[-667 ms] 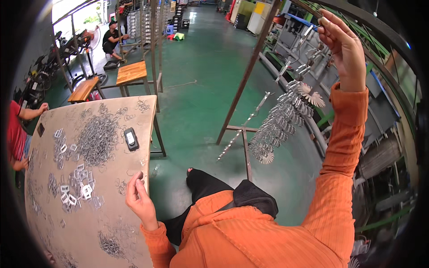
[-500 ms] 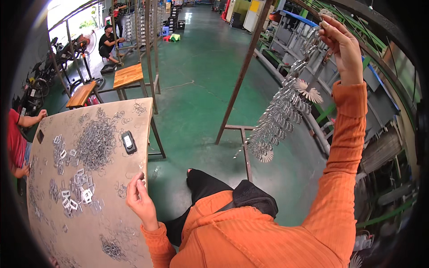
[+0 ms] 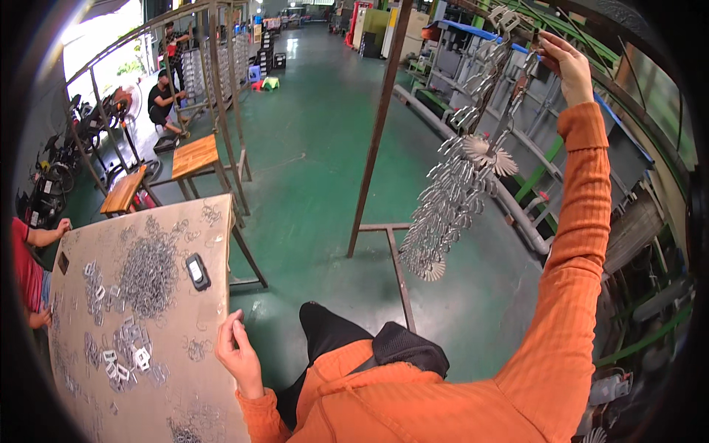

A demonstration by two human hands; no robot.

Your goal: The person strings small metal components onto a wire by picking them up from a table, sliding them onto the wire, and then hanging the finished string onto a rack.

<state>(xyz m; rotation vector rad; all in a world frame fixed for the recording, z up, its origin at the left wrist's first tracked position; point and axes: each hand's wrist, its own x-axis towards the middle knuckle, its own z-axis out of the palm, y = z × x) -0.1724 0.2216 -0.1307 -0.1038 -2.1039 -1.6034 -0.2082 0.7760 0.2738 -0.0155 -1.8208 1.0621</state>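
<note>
My right hand (image 3: 569,72) is raised high at the right, its fingers pinched at the upper end of a thin hanging metal strand (image 3: 526,72). Whatever lies between the fingertips is too small to make out. Close by, a long cluster of shiny metal links (image 3: 450,188) hangs from the rack, with a pale fan-shaped bundle (image 3: 490,155) partway down. My left hand (image 3: 240,356) is low beside the right edge of the table (image 3: 188,369), fingers curled and thumb pressed in. What it holds, if anything, cannot be seen.
On the table lie a heap of wire links (image 3: 150,275), flat metal frames (image 3: 133,354) and a black device (image 3: 198,272). A rusty rack post (image 3: 378,133) stands ahead. A co-worker in red (image 3: 28,258) is at the far left; another person (image 3: 160,103) squats behind wooden-topped stools (image 3: 195,156).
The view has shifted, so the table sits lower and the hanging links farther left. My right hand has come away from the top of the link cluster to the strand beside it.
</note>
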